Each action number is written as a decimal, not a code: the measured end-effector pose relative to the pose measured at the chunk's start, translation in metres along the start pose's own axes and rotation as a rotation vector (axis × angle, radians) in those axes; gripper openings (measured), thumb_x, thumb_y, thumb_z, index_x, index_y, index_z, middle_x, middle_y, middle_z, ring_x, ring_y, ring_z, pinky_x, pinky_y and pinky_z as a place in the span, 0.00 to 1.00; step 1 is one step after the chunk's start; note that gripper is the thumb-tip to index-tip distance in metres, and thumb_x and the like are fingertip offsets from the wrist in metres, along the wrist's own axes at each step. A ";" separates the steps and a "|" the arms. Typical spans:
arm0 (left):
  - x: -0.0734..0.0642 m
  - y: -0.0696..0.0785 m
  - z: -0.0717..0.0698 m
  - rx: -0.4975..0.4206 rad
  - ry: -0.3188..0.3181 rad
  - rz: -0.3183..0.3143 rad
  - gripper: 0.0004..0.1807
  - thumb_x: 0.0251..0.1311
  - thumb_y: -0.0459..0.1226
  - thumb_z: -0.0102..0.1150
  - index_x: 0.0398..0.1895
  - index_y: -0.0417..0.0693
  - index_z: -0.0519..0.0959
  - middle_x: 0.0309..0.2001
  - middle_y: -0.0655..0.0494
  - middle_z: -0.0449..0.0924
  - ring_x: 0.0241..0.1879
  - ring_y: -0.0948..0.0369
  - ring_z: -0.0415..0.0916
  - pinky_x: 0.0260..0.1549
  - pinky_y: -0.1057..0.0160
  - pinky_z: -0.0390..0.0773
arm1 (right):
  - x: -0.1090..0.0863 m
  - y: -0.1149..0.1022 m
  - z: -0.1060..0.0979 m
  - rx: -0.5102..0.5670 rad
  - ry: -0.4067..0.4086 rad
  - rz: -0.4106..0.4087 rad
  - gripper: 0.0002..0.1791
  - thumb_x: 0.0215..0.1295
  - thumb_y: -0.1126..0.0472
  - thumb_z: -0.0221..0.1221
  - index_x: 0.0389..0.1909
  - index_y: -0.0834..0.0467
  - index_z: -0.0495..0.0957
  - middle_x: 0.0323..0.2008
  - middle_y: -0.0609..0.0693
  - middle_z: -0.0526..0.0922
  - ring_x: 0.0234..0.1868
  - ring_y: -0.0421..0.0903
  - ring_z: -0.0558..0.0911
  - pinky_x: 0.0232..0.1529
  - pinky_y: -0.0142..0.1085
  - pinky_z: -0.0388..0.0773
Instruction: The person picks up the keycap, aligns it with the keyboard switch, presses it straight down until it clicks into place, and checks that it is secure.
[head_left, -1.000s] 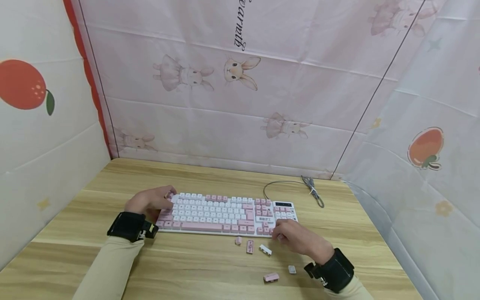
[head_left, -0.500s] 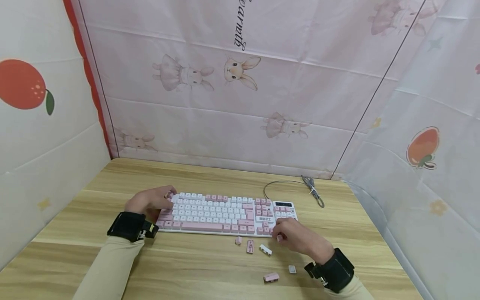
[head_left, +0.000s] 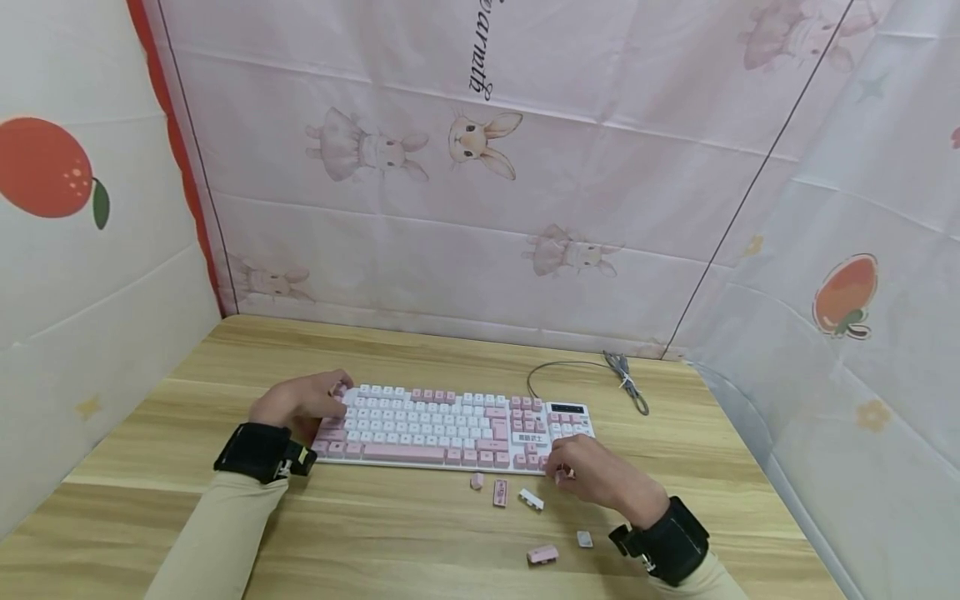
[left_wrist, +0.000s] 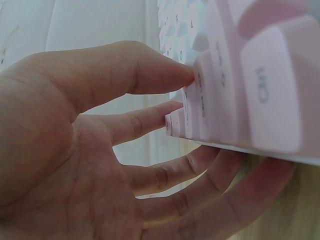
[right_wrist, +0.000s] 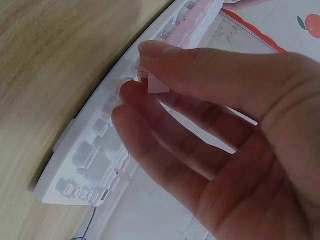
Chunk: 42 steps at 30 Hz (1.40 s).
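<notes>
Closest on the pale wood-grain table (head_left: 375, 533), five loose pink and white plastic keycaps (head_left: 542, 555) lie scattered; beyond, the right hand (head_left: 592, 471), fingers narrow, pinches a pale pink plastic keycap (right_wrist: 159, 84) at the right end of the white-and-pink keyboard (head_left: 420, 417), whose left end the left hand (head_left: 298, 404) grips; presumably keycaps are being fitted, next calling for careful alignment; farther back, grey cable (head_left: 618, 371) and rabbit-printed cloth (head_left: 420, 267).

It looks like a curtained-off booth: a rabbit-print sheet (head_left: 442, 200) hangs behind the wood-grain table (head_left: 397, 533), fruit-print sheets (head_left: 90, 292) flanking it.
</notes>
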<state>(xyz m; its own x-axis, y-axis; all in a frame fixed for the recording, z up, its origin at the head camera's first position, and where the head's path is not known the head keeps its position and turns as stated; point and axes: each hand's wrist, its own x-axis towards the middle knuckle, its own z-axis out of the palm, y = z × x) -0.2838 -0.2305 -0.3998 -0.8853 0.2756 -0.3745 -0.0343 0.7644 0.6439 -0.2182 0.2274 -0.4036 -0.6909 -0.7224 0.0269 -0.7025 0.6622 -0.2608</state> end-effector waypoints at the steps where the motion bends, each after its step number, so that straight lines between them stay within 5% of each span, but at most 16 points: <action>1: 0.000 0.000 0.000 0.001 0.000 -0.001 0.32 0.64 0.32 0.57 0.71 0.38 0.61 0.62 0.31 0.67 0.49 0.46 0.76 0.36 0.52 0.85 | 0.000 0.000 0.000 -0.005 0.000 -0.002 0.07 0.58 0.73 0.69 0.35 0.60 0.88 0.33 0.49 0.87 0.33 0.36 0.80 0.35 0.28 0.80; 33: 0.000 0.003 0.002 -0.015 0.007 -0.032 0.32 0.64 0.33 0.56 0.72 0.40 0.62 0.62 0.31 0.68 0.45 0.46 0.78 0.33 0.51 0.86 | 0.005 -0.002 -0.008 0.006 -0.038 0.035 0.07 0.58 0.73 0.68 0.36 0.61 0.89 0.32 0.49 0.86 0.31 0.35 0.77 0.33 0.26 0.77; 42: 0.000 0.002 0.002 -0.016 0.002 -0.032 0.33 0.64 0.33 0.56 0.72 0.40 0.61 0.61 0.31 0.67 0.43 0.47 0.79 0.33 0.51 0.86 | 0.006 0.003 -0.009 -0.005 0.004 0.018 0.08 0.56 0.74 0.69 0.35 0.61 0.88 0.34 0.51 0.87 0.32 0.37 0.78 0.33 0.27 0.76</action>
<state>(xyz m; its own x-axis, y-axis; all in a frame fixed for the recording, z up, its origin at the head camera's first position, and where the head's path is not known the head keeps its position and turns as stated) -0.2834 -0.2281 -0.3999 -0.8847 0.2503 -0.3933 -0.0697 0.7632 0.6424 -0.2254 0.2270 -0.3959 -0.7044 -0.7093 0.0261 -0.6905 0.6764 -0.2563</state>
